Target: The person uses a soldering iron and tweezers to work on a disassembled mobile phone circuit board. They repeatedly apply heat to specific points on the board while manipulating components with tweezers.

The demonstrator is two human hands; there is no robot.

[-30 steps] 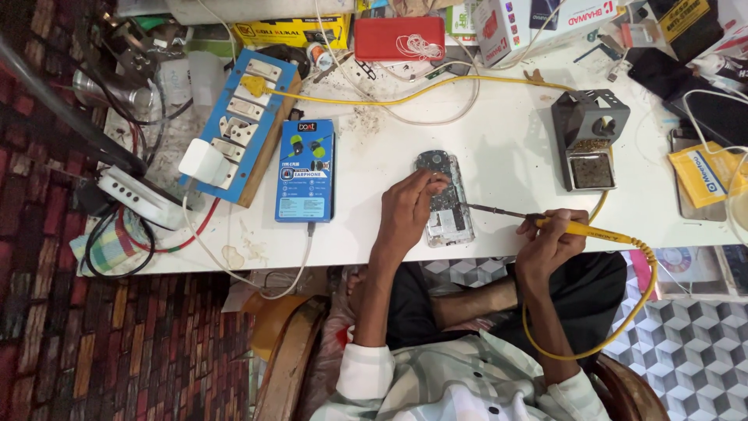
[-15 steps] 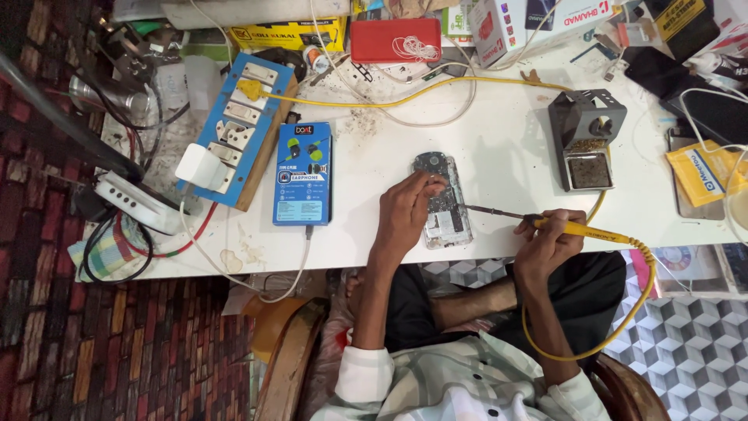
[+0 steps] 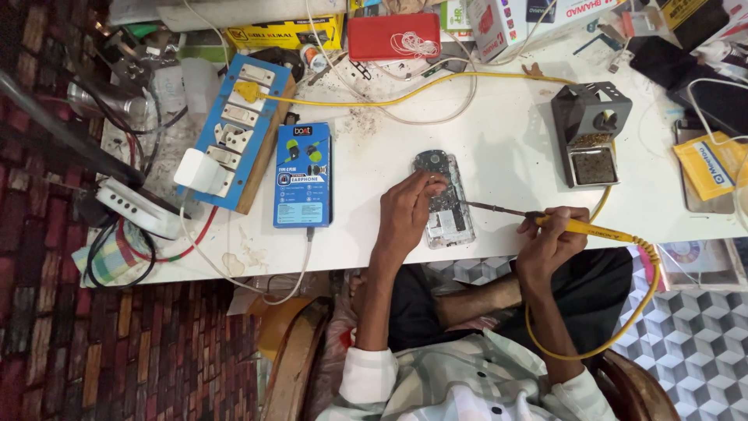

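While pinning the opened phone [image 3: 442, 199] just left of the iron stand [image 3: 592, 132], left hand [image 3: 407, 212] unmoved; right hand [image 3: 552, 240] still clamped on the soldering iron [image 3: 545, 221], tip on the board: same joint continuing.

Yellow handle and yellow cable on the soldering iron [image 3: 578, 227], dark metal at its tip, over a grey, silvery opened phone [image 3: 444, 201] on the white table [image 3: 506, 148]. There's a blue earphone box [image 3: 303, 175] with green accents, a blue switchboard [image 3: 234, 129] with white sockets and a yellow plug, and a red case [image 3: 393, 36]. Grey soldering stand [image 3: 592, 132], pale checked shirt [image 3: 467, 382], red-brown brick-patterned floor [image 3: 47, 343], grey cube-patterned tiles [image 3: 693, 343].
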